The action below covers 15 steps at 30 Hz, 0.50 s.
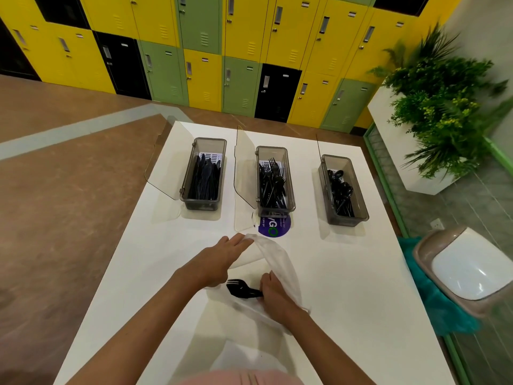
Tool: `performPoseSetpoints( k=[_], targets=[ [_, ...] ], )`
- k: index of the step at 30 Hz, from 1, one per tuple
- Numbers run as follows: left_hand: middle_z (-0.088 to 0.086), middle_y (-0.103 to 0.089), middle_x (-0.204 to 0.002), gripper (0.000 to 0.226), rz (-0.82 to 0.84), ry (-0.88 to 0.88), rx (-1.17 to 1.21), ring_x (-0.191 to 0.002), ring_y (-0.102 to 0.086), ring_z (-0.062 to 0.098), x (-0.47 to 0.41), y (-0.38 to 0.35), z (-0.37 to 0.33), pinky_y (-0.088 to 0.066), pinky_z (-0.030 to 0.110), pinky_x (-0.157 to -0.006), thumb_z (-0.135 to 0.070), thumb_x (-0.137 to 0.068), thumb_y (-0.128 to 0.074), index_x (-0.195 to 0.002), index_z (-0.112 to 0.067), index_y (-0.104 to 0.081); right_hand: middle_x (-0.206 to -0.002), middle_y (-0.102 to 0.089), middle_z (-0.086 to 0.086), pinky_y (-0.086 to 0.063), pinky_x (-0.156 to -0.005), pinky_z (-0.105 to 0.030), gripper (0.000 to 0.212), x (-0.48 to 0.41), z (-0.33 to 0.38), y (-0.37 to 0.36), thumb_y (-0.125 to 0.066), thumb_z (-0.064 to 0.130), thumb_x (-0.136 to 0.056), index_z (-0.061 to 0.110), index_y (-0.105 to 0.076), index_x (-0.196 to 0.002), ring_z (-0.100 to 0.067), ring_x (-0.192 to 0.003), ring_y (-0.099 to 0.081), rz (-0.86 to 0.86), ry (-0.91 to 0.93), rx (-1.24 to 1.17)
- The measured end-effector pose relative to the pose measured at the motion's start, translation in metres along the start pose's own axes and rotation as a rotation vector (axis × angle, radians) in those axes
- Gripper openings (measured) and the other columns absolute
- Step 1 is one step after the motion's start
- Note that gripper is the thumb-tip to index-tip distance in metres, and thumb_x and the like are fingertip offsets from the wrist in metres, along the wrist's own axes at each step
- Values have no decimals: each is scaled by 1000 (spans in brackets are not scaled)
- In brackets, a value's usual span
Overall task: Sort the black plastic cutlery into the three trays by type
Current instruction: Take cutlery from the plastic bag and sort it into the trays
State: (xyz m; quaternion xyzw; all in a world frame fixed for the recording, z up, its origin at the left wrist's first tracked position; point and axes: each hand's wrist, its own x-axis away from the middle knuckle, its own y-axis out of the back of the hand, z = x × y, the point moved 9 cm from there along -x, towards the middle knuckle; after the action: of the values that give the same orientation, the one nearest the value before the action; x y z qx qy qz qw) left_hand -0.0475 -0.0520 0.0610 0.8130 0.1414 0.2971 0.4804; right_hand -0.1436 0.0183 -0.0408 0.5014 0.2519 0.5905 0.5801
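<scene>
One fork (243,289), crosswise, tines leftward

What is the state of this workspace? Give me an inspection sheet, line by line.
Surface: white table, mostly bare; purple round sticker near the middle tray.
Job's things: three grey trays, lids open; left tray holds knives, middle tray forks, right tray spoons. A black fork and spoon lie at the mouth of a white bag.
Clutter: nothing seen beyond the bag.
Hands: left hand lifts the bag's edge; right hand pinches the handles of the fork and spoon.
Cables: nothing seen.
Surroundings: yellow, green and black lockers; plants in a white planter; lidded bin to the right.
</scene>
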Motion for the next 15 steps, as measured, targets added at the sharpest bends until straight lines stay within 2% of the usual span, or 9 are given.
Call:
performPoseSetpoints(
  k=[2,3,4,6,7,9,11,13,15],
  targets=[
    [-6,-23,-145,97,3,4,6,-113,-36,22,0,0,-1,-43,33,-61,21,-71,-44,-150,-24,-9,-79,-32,10,-38,-78,-17,11,-3,4,-11,-33,14,-101,20,-35,-93,-7,-74,-39,169,-1,-15],
    [-5,-23,-145,97,6,7,6,-113,-36,22,0,0,-1,-43,33,-63,20,-71,-44,-150,-24,-9,-88,-39,5,-40,-85,-21,8,-1,1,-18,-37,8,-99,15,-35,-102,-14,-86,-44,256,-77,-71],
    [-5,-23,-145,96,10,9,4,-114,-37,22,0,0,-1,-43,33,-63,20,-72,-44,-150,-23,-9,-104,-44,-6,-39,-95,-29,15,0,-1,-21,-40,5,-97,10,-37,-110,-22,-101,-45,308,-93,-55],
    [-4,-25,-143,96,16,11,-2,-113,-37,22,-3,-3,0,-39,28,-57,20,-72,-45,-150,-23,-9,-131,-36,-20,-30,-105,-36,28,5,-2,-25,-40,4,-94,0,-37,-122,-30,-124,-37,350,-75,21],
    [-3,-26,-142,96,21,11,-6,-112,-38,22,-4,-5,1,-35,25,-54,20,-71,-46,-149,-23,-10,-132,-35,-19,-30,-104,-36,25,8,0,-23,-40,3,-93,1,-38,-118,-31,-124,-36,338,-54,46],
    [-1,-29,-138,96,34,15,-18,-110,-38,22,-5,-10,3,-30,22,-48,20,-70,-48,-148,-23,-12,-118,-38,-12,-33,-92,-31,15,11,4,-15,-40,4,-91,11,-34,-104,-25,-109,-40,314,-21,29],
    [0,-28,-135,94,47,29,-34,-110,-39,22,-6,-15,5,-27,21,-46,19,-70,-52,-146,-23,-16,-105,-35,-4,-26,-76,-25,16,14,5,-7,-41,3,-92,13,-29,-98,-19,-93,-34,314,-5,-24],
    [4,-28,-133,93,48,50,-56,-110,-40,23,-6,-18,6,-27,21,-45,18,-70,-56,-144,-23,-19,-103,-39,-6,-23,-69,-25,11,16,3,0,-40,4,-93,8,-37,-103,-18,-89,-35,319,5,-100],
    [7,-28,-129,93,37,72,-75,-103,-42,22,-7,-19,7,-24,22,-44,20,-70,-55,-144,-22,-19,-109,-47,-10,-27,-72,-24,19,18,-2,5,-40,6,-96,6,-42,-115,-17,-90,-39,317,-11,-173]
  ],
)
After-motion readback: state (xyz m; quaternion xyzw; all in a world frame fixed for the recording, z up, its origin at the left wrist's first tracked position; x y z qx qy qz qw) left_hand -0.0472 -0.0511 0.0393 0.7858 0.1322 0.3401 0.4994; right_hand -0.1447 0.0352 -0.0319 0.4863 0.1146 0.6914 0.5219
